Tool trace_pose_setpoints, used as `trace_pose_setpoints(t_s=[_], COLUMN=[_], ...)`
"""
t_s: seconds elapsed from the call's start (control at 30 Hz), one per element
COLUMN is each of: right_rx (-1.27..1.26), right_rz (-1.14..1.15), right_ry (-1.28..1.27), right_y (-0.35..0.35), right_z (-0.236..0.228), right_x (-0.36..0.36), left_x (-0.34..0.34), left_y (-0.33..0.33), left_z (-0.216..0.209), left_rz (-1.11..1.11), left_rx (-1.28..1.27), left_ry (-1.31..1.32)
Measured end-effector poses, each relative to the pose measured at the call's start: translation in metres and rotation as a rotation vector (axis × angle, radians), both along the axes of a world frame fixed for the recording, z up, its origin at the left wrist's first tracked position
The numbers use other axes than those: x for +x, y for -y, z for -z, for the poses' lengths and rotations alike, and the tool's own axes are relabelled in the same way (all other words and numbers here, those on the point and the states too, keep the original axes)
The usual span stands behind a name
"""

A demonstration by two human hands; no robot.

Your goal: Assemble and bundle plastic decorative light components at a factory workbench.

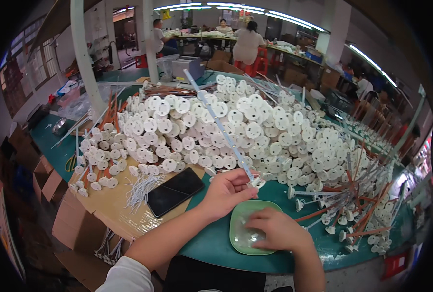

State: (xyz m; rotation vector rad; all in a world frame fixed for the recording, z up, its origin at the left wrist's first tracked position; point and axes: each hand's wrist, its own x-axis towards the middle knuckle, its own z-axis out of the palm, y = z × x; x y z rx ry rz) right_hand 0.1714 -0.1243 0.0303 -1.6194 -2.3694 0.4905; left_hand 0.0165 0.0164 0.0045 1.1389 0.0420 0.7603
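Observation:
My left hand (227, 192) is closed around the lower end of a long, thin light strip (220, 124) with small dots along it. The strip tilts up and to the left, and a white round plastic base (257, 182) sits at its bottom by my fingertips. My right hand (281, 230) reaches into a light green square dish (234, 238). Its thumb and fingers look apart, though slightly blurred. Small clear or shiny pieces (248, 236) lie in the dish, too small to name.
A large heap of white round-based strips (245, 117) covers the green table (211, 248). A black phone (175, 191) and a bundle of white wires (143, 191) lie on cardboard (114, 207) at left. Brown and grey strips (357, 214) spread at right. People sit at tables behind.

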Motion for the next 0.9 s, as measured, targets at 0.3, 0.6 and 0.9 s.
trace_pose_setpoints(t_s=[0.3, 0.6, 0.9], right_rx=[0.211, 0.133, 0.169], right_rz=[0.055, -0.013, 0.155], right_ry=[-0.091, 0.064, -0.193], right_y=[-0.004, -0.006, -0.007], right_z=[0.014, 0.018, 0.007], right_x=[0.001, 0.007, 0.002], left_x=[0.001, 0.002, 0.002], left_y=[0.000, 0.001, 0.005], left_z=[0.006, 0.003, 0.001], left_rz=[-0.059, -0.097, -0.106], left_rx=[0.005, -0.001, 0.025], left_ry=[-0.101, -0.075, -0.106])
